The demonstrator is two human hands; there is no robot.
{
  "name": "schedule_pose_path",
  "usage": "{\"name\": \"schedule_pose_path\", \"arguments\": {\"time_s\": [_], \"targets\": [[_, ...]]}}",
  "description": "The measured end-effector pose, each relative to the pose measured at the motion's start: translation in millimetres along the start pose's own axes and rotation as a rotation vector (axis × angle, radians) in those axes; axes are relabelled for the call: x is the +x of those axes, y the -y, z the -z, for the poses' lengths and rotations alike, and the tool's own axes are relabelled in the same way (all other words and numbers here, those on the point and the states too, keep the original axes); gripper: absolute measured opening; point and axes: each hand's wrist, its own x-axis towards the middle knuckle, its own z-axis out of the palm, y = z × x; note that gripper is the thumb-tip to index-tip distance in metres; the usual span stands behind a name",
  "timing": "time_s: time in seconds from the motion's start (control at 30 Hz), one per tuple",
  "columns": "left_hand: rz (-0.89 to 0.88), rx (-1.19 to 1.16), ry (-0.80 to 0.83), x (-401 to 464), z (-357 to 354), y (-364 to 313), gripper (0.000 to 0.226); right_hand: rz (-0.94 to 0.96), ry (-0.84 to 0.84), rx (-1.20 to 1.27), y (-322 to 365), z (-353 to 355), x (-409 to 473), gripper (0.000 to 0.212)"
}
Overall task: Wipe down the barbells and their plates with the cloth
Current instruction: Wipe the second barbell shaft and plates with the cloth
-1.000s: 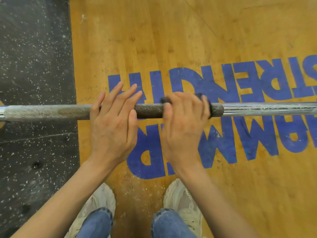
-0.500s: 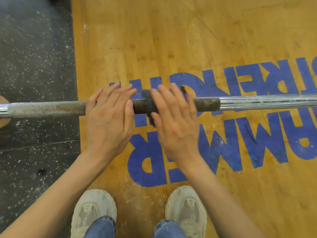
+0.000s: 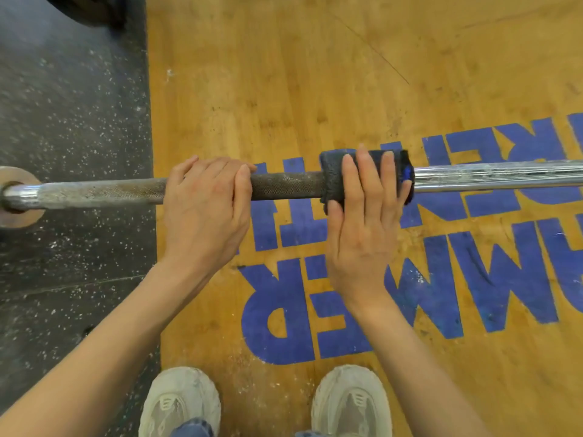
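A barbell (image 3: pixel 284 186) lies across the view, with a dark knurled middle section and a chrome stretch (image 3: pixel 492 176) on the right. Its left collar (image 3: pixel 15 197) sits above the rubber mat. A dark cloth (image 3: pixel 331 175) with a blue edge is wrapped over the bar where the knurling meets the chrome. My right hand (image 3: pixel 362 216) lies on the cloth with straight fingers and presses it onto the bar. My left hand (image 3: pixel 205 203) grips the knurled part left of the cloth, fingers curled over the top. No plates are clearly in view.
The floor is a wooden platform (image 3: pixel 315 74) with large blue lettering (image 3: pixel 441 279), bordered on the left by black speckled rubber matting (image 3: pixel 69 105). My two pale shoes (image 3: pixel 179 402) stand at the bottom edge. A dark object (image 3: pixel 91 11) sits at the top left corner.
My right hand slid the cloth along the bar, left and then back right to the chrome's edge. My left hand's fingers went from straight to curled over the bar.
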Motion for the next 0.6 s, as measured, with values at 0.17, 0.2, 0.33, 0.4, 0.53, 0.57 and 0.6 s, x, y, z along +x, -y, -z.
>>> {"name": "schedule_pose_path", "arguments": {"time_s": [0.17, 0.2, 0.33, 0.4, 0.53, 0.57, 0.6], "targets": [[0.014, 0.013, 0.025, 11.4, 1.0, 2.4, 0.048, 0.13, 0.077, 0.05, 40.9, -20.8, 4.3, 0.043], [0.016, 0.018, 0.029, 13.5, 0.9, 3.4, 0.049, 0.206, 0.093, 0.022, 28.5, -18.5, 6.7, 0.043], [0.036, 0.013, 0.024, 18.1, -2.0, 2.3, 0.05, 0.125, 0.032, -0.074, -23.2, -2.6, 10.2, 0.046], [0.038, 0.007, 0.016, 19.9, -3.1, 1.8, 0.05, 0.03, 0.016, -0.029, -9.1, -7.9, 11.1, 0.049], [0.026, 0.016, 0.021, 23.7, -1.4, 3.9, 0.052, 0.184, 0.102, 0.049, 23.3, -20.6, 11.5, 0.048], [0.028, 0.014, 0.026, 24.3, -1.1, 4.1, 0.053, 0.227, 0.111, 0.038, 14.2, -17.6, 12.9, 0.047], [0.033, 0.007, 0.03, 24.3, -1.3, 3.9, 0.053, 0.228, 0.105, 0.023, 1.2, -12.8, 13.0, 0.047]]}}
